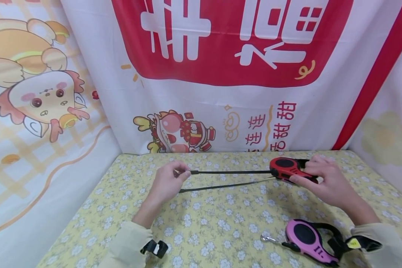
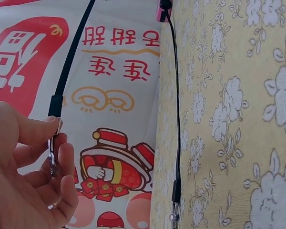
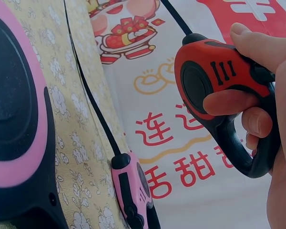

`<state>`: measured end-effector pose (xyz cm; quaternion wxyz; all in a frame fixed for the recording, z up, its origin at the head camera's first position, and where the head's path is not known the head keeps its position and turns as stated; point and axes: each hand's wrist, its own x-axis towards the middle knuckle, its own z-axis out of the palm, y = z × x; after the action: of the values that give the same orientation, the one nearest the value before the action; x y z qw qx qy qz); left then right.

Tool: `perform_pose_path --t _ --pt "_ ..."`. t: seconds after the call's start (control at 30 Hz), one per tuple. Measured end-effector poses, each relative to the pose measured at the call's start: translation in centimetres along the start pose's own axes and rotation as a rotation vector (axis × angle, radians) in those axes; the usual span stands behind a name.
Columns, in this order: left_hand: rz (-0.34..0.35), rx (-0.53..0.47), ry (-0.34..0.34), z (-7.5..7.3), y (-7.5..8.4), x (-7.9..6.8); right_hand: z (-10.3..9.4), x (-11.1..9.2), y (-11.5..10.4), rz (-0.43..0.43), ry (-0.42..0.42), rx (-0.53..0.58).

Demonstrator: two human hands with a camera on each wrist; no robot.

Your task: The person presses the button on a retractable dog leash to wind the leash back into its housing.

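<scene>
My right hand (image 1: pixel 328 180) grips the handle of a red and black retractable dog leash (image 1: pixel 283 165), held above the table. Its black strap (image 1: pixel 234 172) stretches level and taut to my left hand (image 1: pixel 169 182). In the left wrist view, the left thumb and fingers pinch the metal clip (image 2: pixel 51 152) at the strap's end. Below it a second cord (image 1: pixel 221 186) lies along the table. That cord runs from a pink leash (image 3: pixel 133 191), seen in the right wrist view, to a metal clip (image 2: pixel 174 212).
Another pink and black retractable leash (image 1: pixel 305 236) lies at the front right, below the right forearm, with its metal clip (image 1: pixel 268 238) pointing left. A floral cloth (image 1: pixel 204 230) covers the table. Printed hangings (image 1: pixel 97 74) stand at the back and sides.
</scene>
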<state>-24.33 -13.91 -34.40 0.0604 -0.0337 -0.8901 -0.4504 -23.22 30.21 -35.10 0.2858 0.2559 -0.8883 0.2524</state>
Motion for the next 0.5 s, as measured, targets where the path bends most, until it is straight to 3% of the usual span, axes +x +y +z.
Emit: perform_pose_path --t 0.5 --pt "0.003 -0.019 -0.008 0.14 0.48 -0.30 0.06 0.03 -0.28 0.016 -0.022 -0.022"
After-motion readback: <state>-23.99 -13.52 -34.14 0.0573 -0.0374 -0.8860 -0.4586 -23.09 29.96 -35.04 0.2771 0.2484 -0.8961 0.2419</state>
